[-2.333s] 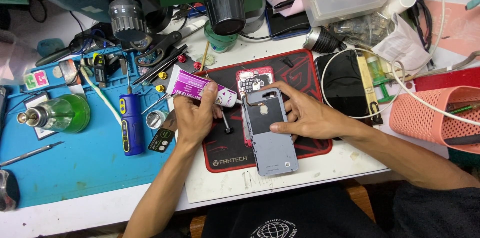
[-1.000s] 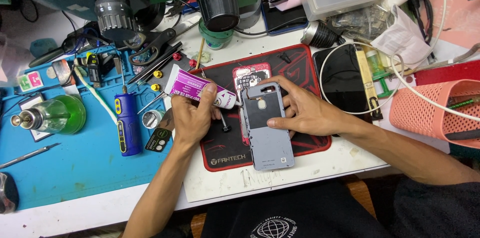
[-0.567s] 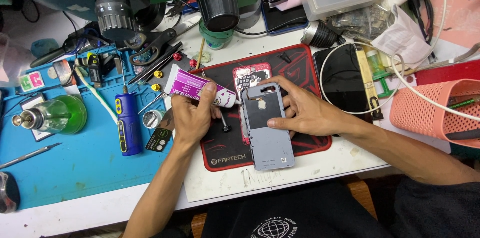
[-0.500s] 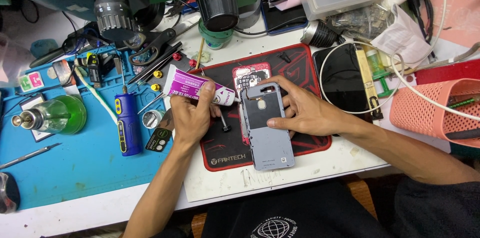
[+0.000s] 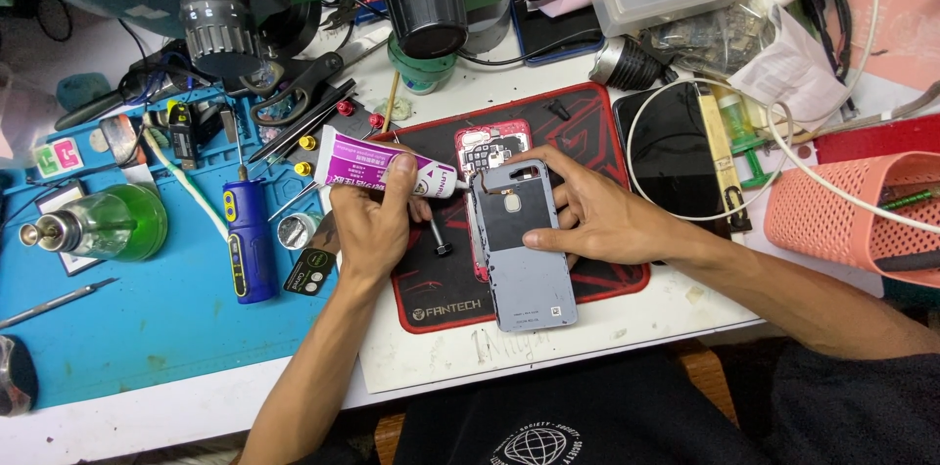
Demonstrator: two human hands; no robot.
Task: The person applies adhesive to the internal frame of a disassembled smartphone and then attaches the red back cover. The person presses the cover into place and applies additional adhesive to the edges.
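My left hand [image 5: 370, 222] grips a white and purple glue tube [image 5: 377, 168] with its nozzle pointing right, at the top left edge of a grey phone back cover [image 5: 521, 242]. My right hand [image 5: 592, 215] holds that cover by its upper right side, tilted above a black and red work mat [image 5: 597, 132]. Behind the cover lies an opened phone body with a red frame [image 5: 487, 145]. A small black cap [image 5: 442, 249] rests on the mat between my hands.
A blue silicone mat [image 5: 127, 318] at left carries a blue electric screwdriver [image 5: 248, 240], a green glass bottle [image 5: 108, 223], tweezers and screws. A black phone [image 5: 669, 157] with a white cable lies at right, beside a pink mesh basket [image 5: 852, 215]. Microscope lenses [image 5: 423, 0] hang at the back.
My left hand has shifted the glue tube slightly, keeping its tip at the cover's top edge. My right hand still steadies the cover.
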